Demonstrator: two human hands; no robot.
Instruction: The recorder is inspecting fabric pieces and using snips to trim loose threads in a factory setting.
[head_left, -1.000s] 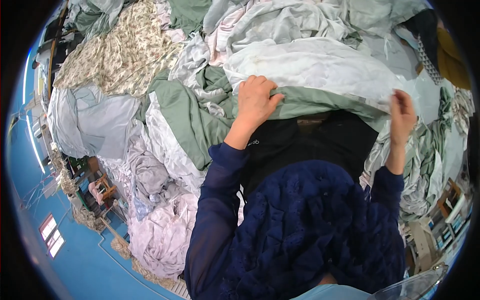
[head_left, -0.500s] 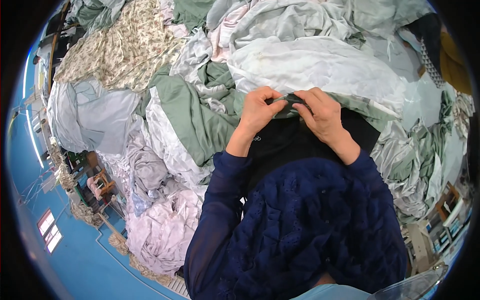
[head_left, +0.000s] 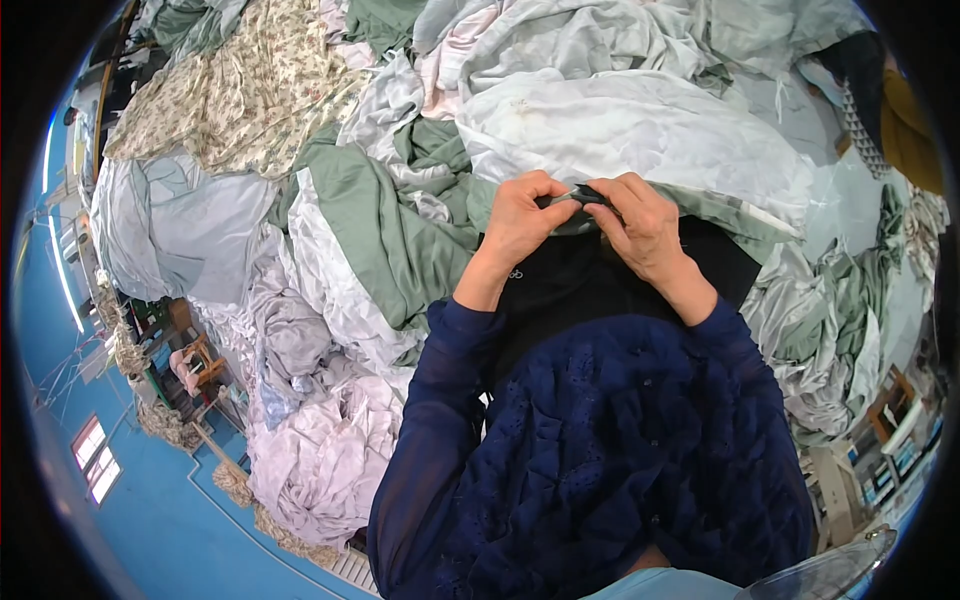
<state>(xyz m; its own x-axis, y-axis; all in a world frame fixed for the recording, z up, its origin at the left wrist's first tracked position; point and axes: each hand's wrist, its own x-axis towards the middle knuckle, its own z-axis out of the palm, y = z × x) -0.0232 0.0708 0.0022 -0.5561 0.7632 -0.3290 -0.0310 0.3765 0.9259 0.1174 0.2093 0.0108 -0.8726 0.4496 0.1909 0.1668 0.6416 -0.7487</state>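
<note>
Moved: since a second ago the hands have come together from wide apart; the right hand (head_left: 640, 225), then out at the right on the pale sheet, now meets the left hand (head_left: 520, 215) at the middle, much as half a second ago.
Grip: both hands pinch narrow on the top edge of a black cloth (head_left: 590, 275), thumbs against fingertips, holding a small dark fold of it between them.
Black cloth: it lies just in front of the person's chest, hanging down under the hands, its lower part hidden by the navy sleeves (head_left: 430, 420).
Around: a white sheet (head_left: 640, 125) lies just beyond the hands; a green sheet (head_left: 370, 215) sits to the left, touching the black cloth; a floral sheet (head_left: 240, 90) lies far left at the top; grey-lilac crumpled cloth (head_left: 320, 440) spreads at lower left.
In the way: nothing covers the hands; the person's own body hides the near part of the pile.
Count: two hands, one black cloth, one floral sheet; the pale and green sheets are too tangled to count.
Surface: a deep heap of bedding; whatever bears it cannot be seen.
Room: a blue floor (head_left: 150, 530) at the lower left, with wooden furniture (head_left: 195, 365) beside the heap.
</note>
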